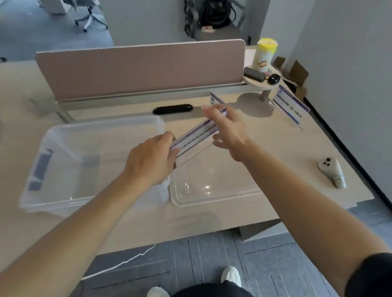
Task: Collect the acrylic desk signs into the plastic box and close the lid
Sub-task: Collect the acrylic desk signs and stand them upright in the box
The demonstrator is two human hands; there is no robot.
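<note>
Acrylic desk sign (196,134) hangs between your hands. Your left hand (150,162) grips one end; your right hand (230,133) spans the other, grip unclear. Loading step: swing it into the plastic box (103,122) at 9 o'clock. The lid (215,188) lies at 6 o'clock, and two more signs (290,107) stand at 2 o'clock on the beige desk (281,155).

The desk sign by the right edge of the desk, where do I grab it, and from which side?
Probably pinch the sign at the middle of its long top edge, coming from above: it stands as a thin, leaning panel, so both faces are free for thumb and fingers.
</note>
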